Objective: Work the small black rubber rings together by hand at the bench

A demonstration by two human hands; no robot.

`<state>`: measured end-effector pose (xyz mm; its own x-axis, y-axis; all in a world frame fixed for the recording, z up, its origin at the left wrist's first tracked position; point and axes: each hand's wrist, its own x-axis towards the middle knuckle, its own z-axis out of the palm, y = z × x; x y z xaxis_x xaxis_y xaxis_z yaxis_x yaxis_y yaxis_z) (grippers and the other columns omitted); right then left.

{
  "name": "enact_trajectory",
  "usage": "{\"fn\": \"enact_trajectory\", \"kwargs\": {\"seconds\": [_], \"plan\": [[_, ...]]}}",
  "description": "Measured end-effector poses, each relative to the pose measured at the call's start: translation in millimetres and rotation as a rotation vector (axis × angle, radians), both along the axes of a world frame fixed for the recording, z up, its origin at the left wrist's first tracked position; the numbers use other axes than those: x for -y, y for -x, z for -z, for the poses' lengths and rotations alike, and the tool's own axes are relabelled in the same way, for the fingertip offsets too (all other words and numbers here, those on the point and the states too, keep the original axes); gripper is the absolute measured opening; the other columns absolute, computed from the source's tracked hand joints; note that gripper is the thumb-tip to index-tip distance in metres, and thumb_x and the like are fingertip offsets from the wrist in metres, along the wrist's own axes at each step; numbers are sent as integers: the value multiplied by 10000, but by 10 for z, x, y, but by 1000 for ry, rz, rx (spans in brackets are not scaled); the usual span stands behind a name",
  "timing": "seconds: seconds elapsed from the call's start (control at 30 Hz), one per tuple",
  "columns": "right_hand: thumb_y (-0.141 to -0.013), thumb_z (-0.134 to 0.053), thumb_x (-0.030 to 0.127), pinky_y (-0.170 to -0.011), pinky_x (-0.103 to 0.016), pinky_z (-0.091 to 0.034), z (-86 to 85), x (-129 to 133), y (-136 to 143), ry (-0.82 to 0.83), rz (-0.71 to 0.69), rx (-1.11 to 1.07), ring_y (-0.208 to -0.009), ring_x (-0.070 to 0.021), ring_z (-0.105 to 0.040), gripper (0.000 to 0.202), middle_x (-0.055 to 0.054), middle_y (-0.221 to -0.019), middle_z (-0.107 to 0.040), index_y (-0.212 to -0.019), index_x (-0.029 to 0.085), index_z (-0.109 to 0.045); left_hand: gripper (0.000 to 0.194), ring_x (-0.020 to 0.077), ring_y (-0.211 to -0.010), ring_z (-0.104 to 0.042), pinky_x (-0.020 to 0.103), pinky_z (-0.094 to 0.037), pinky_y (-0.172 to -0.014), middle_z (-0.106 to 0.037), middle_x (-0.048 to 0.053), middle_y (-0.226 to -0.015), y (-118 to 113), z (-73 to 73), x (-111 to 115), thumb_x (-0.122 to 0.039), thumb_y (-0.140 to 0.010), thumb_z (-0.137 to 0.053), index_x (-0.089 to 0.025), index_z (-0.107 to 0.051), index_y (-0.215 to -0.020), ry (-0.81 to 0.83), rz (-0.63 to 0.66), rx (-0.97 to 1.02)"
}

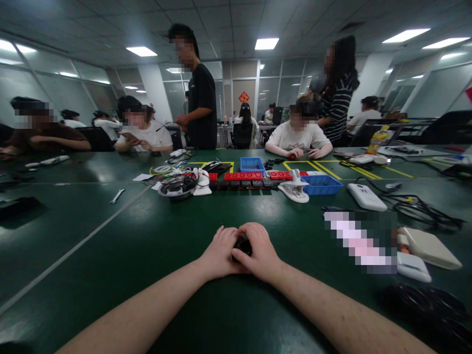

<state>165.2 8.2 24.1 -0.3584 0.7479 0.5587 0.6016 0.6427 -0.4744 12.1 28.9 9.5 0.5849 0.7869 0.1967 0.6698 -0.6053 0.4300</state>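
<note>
Both my hands meet over the green table, straight in front of me. Between them is a small, glossy black object (242, 249) with a rounded outline; most of it is hidden by my fingers, so its kind does not show. My left hand (222, 251) curls around its left side and rests low at the tabletop. Over its right side and top bends my right hand (263, 250), with the thumb across the front.
Red and black power strips (243, 179) run across the table, with a white clamp base (295, 189) and a blue tray (321, 185) beside them. Coiled cables (179, 184) and a wrench (117, 196) lie left. White power banks (367, 196) and dark ring-shaped items (431, 307) are right. People sit opposite.
</note>
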Motion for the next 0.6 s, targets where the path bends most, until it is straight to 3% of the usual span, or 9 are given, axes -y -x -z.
{"fn": "enact_trajectory", "kwargs": {"seconds": [0.2,0.5,0.6], "plan": [[-709,-587,358,-742,-349,-371,4,-15,32,74,131,84,-799,-189,-454,233,-37,-829,-518,-814,181,-477,485,234,-1013,-488,507,-157,-1046,-533,39,-1004,-23,-34,16,-433,-612,-662,-218,-529,-1026,0,-28,-10],[-709,-605,336,-739,-344,-366,-2,-23,40,91,155,109,-807,-187,-456,204,-39,-826,-522,-797,170,-525,442,230,-966,-502,486,-205,-1030,-543,39,-967,-13,-21,-11,-349,-597,-685,-192,-550,-987,13,-38,31],[-718,-592,299,-759,-356,-361,-24,-17,25,64,110,99,-810,-187,-461,149,-38,-812,-534,-801,177,-572,368,233,-995,-481,440,-289,-990,-535,43,-1002,24,-24,-44,-329,-609,-685,-196,-586,-938,38,6,62]]}}
